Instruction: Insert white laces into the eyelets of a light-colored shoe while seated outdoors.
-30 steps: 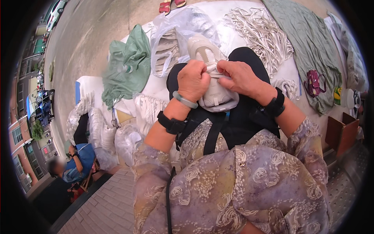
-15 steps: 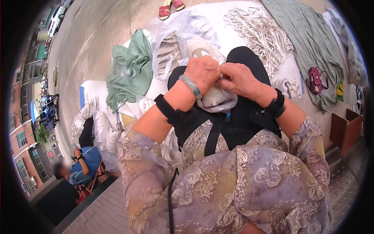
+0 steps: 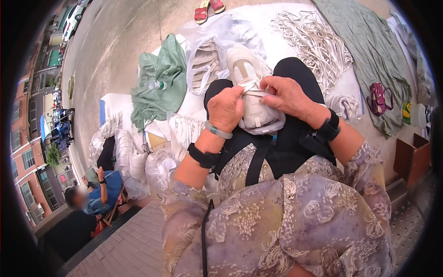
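A pale beige sneaker [image 3: 259, 114] rests across my lap between my knees, its toe pointing away from me. Pale shoelace [image 3: 251, 86] crosses its upper. At the sneaker's left side my left hand [image 3: 224, 110] is closed, thumb and fingers pinching the lace. My right hand [image 3: 287, 95] is closed over the right side, its thumb and forefinger at the lace there; the exact grip is partly hidden by the fingers. Between the two hands the lace and the mesh toe are visible.
A pile of loose pale laces [image 3: 314, 51] lies on a white sheet. Nearby are a plastic bag of shoe parts [image 3: 205, 64], a green cloth [image 3: 159, 76] with a bottle [image 3: 158, 85], red sandals [image 3: 201, 12], a maroon bag [image 3: 378, 99] and a brown box [image 3: 410, 159]. Another person [image 3: 104, 191] sits at left.
My left hand has moved left and down, away from my right hand, uncovering the sneaker's toe and crossed lace. My right hand stays by the sneaker's right side. The view has shifted slightly.
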`<move>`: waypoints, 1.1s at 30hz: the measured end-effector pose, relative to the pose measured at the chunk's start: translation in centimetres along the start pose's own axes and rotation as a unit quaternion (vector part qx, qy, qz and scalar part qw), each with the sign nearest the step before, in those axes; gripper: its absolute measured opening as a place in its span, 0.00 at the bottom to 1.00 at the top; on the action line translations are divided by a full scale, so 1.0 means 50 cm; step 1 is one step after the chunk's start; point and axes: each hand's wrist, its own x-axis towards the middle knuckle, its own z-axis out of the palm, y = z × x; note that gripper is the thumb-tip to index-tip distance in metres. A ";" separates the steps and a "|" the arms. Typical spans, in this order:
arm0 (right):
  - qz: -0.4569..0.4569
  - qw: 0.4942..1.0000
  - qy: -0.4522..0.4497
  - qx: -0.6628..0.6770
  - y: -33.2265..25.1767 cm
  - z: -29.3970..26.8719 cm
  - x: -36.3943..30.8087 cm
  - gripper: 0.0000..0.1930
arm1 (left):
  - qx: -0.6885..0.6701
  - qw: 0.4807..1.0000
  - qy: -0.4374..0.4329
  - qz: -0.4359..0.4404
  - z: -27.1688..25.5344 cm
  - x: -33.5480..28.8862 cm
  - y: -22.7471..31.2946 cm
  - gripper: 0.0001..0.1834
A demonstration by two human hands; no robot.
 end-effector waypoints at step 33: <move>-0.012 0.971 0.037 -0.235 -0.035 0.013 0.001 0.13 | 0.087 0.995 0.028 0.037 0.046 0.027 0.053 0.07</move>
